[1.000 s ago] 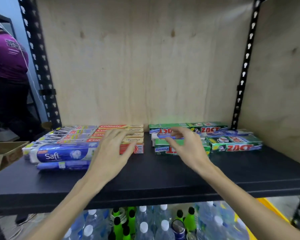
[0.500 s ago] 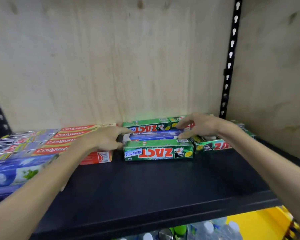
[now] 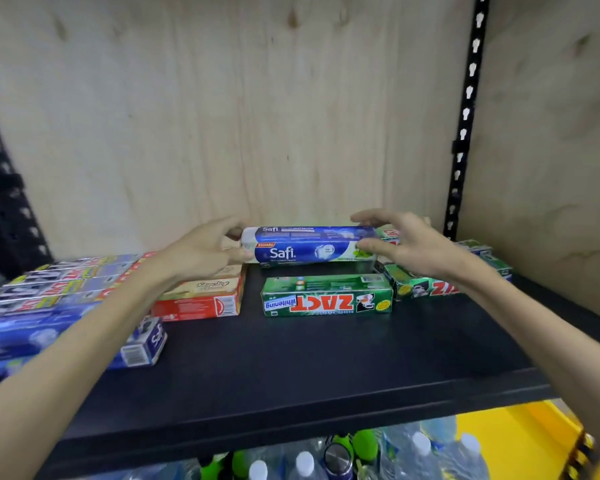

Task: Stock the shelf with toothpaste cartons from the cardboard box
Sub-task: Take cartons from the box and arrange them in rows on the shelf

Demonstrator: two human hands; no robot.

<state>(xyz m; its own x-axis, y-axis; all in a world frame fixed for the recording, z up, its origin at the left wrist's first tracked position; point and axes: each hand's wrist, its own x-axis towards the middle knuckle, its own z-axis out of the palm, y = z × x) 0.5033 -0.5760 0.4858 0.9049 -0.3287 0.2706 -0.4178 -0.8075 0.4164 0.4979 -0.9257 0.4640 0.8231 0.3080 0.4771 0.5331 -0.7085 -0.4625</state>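
Now up close to the black shelf (image 3: 326,358), plywood backing behind and water bottles (image 3: 305,462) crowded below, with the view drawn nearer than a second ago. Stacked at the left: red and silver cartons (image 3: 66,282), with blue Safi cartons (image 3: 66,337) nearest the front edge. Lying flat at centre: a green Zact carton (image 3: 327,295), more green Zact cartons (image 3: 426,284) to its right. Changed in the last half second: a blue Safi bundle (image 3: 309,244), earlier lying among the green boxes, now raised off them and held lengthwise at the back. Probably being moved over to join the other Safi stock, so sorting rather than fresh stocking; cardboard box out of sight. Left hand (image 3: 201,251) clamped around the bundle's left end, fingers curled. Right hand (image 3: 406,245) closed on the right end, fingers above and thumb low on the front.
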